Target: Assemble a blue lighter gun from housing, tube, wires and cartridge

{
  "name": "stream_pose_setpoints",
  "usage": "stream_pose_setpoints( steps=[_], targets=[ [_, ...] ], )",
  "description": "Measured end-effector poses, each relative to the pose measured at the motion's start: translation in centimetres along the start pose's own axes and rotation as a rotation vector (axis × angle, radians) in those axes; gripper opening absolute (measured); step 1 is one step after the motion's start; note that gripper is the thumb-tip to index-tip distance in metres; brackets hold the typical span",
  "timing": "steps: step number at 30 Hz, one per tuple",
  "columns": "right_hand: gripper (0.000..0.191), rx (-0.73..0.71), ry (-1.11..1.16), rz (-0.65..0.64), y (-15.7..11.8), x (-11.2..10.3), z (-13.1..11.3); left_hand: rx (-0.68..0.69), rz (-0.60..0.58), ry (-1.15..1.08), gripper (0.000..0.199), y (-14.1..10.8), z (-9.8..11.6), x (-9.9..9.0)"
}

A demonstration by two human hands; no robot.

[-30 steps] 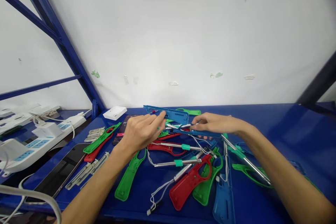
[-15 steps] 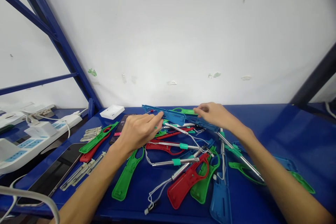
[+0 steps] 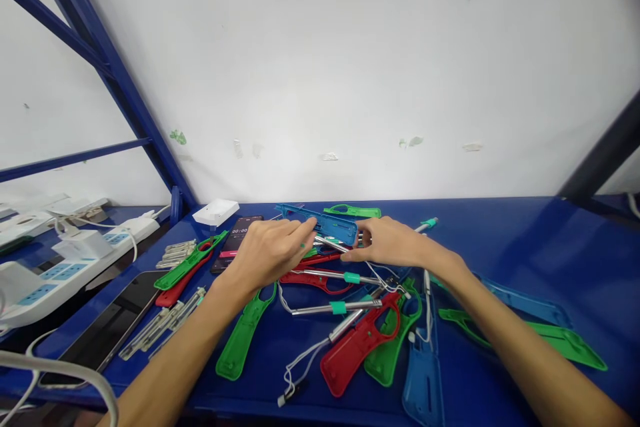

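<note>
My left hand [image 3: 275, 248] is closed on a blue lighter casing half [image 3: 337, 228], a long plastic shell with its ribbed hollow inside facing me. It is held tilted above the pile at the back of the table. My right hand [image 3: 383, 241] curls round the right end of the same shell, thumb low and fingers behind it. Below lie a red casing half [image 3: 350, 360], a green casing half [image 3: 243, 340] and another blue one [image 3: 423, 380]. Among them are metal lighter tubes [image 3: 335, 308] with white wires and green tape.
A green casing half [image 3: 353, 211] lies behind the hands. At left are a lit phone [image 3: 240, 233], a dark phone [image 3: 105, 330], small clear-and-metal parts [image 3: 165, 323], a white box [image 3: 216, 212] and a power strip [image 3: 60, 280]. A white wall [image 3: 325, 80] stands behind the table.
My right hand has moved left and slightly down to the end of the blue shell, its thumb dropping below. My left hand holds the shell nearly in place.
</note>
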State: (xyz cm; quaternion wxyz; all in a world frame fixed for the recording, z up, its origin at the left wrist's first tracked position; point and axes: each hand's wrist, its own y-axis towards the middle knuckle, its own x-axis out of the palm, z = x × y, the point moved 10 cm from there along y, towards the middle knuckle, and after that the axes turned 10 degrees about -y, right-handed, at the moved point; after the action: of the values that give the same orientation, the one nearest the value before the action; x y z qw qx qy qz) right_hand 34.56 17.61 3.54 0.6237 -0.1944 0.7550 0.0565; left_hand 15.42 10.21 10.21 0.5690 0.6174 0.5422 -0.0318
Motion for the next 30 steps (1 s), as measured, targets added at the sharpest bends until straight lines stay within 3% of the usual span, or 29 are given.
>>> stream_pose_setpoints(
  steps=[7,11,16,19,23,30],
  targets=[
    [0.032,-0.025,0.061,0.013,0.2,-0.3,0.1,-0.040,-0.044,-0.006,0.031,-0.3,-0.5,0.6],
    [0.028,0.015,0.199,0.112,-0.5,-3.0,2.1,-0.053,-0.036,-0.018,0.029,-0.2,-0.7,0.5],
    [0.033,0.112,0.428,0.337,-2.4,-7.2,5.7,-0.040,-0.016,-0.038,0.028,0.0,-0.6,0.2],
    [0.034,0.110,0.589,0.433,-3.2,-8.5,6.4,-0.022,-0.020,-0.046,0.028,0.1,-0.4,0.3],
    [0.034,0.037,0.787,0.429,-3.1,-8.3,5.0,-0.010,-0.027,-0.051,0.027,0.1,-0.2,0.3],
    [0.031,-0.183,0.959,0.283,-2.0,-5.9,-0.7,-0.016,-0.066,-0.082,0.028,0.0,0.1,0.6]
  ],
)
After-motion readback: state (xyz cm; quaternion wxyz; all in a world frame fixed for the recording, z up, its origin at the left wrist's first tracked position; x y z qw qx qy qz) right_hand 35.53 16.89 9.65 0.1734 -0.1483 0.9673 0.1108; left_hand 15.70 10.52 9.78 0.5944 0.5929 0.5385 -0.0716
